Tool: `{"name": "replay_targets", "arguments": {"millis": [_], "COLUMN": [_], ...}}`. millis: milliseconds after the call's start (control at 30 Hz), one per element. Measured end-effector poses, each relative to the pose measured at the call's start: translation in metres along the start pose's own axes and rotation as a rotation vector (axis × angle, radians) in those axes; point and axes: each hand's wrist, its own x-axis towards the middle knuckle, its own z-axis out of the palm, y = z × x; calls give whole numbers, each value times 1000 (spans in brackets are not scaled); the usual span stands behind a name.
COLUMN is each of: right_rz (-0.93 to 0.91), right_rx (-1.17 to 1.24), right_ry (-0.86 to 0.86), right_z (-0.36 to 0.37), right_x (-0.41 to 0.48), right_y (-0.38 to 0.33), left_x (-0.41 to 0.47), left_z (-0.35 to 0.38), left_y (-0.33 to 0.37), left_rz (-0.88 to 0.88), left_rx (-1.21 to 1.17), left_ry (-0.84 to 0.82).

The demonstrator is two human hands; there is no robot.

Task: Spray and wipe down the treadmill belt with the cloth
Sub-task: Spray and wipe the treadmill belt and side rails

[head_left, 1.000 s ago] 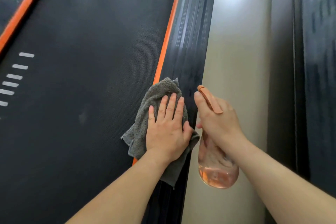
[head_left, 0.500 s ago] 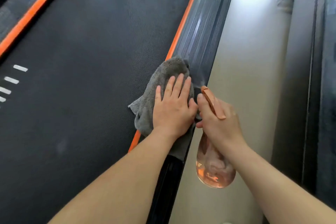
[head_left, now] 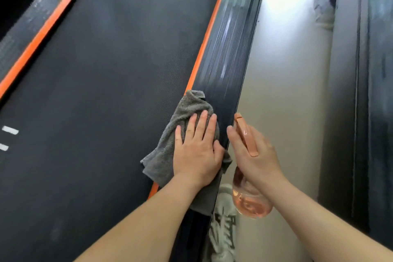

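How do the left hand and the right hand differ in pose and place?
The left hand lies flat, fingers straight, on the cloth; the right hand curls round the bottle. The left hand is over the rail; the right hand over the floor. Both are bare.

text: none legible | brands, numbers: none | belt [head_left: 106, 91]: plain white dashes [head_left: 10, 130], unlettered

Head view: looked forward and down, close over treadmill belt [head_left: 102, 83] and side rail [head_left: 225, 66].
Views: one only.
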Motion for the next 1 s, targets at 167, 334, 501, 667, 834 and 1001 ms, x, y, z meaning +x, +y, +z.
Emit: {"name": "replay_targets", "arguments": {"millis": [167, 334, 501, 667, 834, 1001], "right_rz": [-10, -40, -67, 4, 63, 37], "right_rx": [-166, -190, -123, -242, -174, -169], "right_ry": [17, 106, 180, 197, 208, 130], "right_z": [-7, -17, -32, -43, -50, -63], "right_x": [93, 175, 248, 326, 355, 339], "right_y": [-10, -30, -41, -65, -78, -99], "left_x": [126, 236, 333, 399, 432, 387], "left_z": [-19, -27, -33, -39, -39, -41], "left_y": [19, 35, 55, 66, 70, 65], "left_rz": [44, 72, 72, 131, 161, 82], "left_rx": [-30, 25, -8, 6, -10, -126], "left_ry": [-32, -60, -42, -57, -69, -61]}}
